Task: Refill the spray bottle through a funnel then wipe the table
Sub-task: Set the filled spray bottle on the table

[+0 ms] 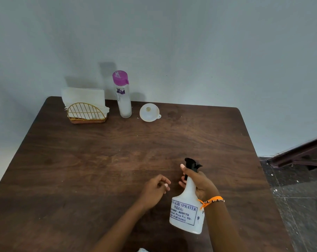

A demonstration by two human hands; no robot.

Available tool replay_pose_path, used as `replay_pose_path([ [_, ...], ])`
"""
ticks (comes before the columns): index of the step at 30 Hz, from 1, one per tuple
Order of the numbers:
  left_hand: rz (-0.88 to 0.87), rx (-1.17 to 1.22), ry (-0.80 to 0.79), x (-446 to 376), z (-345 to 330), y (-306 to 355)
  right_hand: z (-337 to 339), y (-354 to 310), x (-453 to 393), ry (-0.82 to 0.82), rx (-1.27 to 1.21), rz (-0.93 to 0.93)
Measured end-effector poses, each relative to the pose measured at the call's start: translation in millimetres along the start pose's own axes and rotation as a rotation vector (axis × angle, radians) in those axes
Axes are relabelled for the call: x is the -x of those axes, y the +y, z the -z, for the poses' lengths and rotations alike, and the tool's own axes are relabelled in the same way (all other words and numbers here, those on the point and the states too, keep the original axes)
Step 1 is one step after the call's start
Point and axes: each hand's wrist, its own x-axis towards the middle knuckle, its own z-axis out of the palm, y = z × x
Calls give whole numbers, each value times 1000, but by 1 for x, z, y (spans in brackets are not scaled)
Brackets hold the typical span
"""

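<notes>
My right hand grips the neck of a white spray bottle with a black trigger head and a blue-printed label, held near the table's front right. My left hand hovers just left of the bottle with loosely curled fingers, holding nothing. A white funnel lies mouth up at the back of the dark wooden table. To the funnel's left stands a clear water bottle with a purple cap, partly filled.
A gold wire holder with white paper napkins stands at the back left corner. A grey wall runs behind the table. A dark speckled floor and dark wooden furniture lie to the right. Something white peeks in at the bottom edge.
</notes>
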Motion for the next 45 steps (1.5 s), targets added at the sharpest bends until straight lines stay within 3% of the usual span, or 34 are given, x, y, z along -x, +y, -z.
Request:
replay_pose_path([
  [5, 30, 36, 5, -3, 2, -2, 1, -7, 1, 49, 2, 29],
  [8, 43, 48, -2, -4, 2, -1, -1, -14, 8, -46, -55, 88],
  [11, 46, 44, -20, -6, 4, 2, -5, -27, 18, -153, 68, 165],
  [13, 29, 63, -15, -8, 6, 4, -9, -38, 19, -127, 140, 280],
  [17, 4, 87, -3, -13, 12, 14, -22, -65, 22, 78, 160, 564],
  [22, 4, 140, 25, -28, 24, 25, -39, -100, 13, 132, 201, 908],
  [34, -8, 203, 123, -63, 56, 50, -67, -185, -42, 290, 294, 857],
  [45, 16, 251, 214, -86, 73, 59, -99, -198, -71, 385, 290, 893],
])
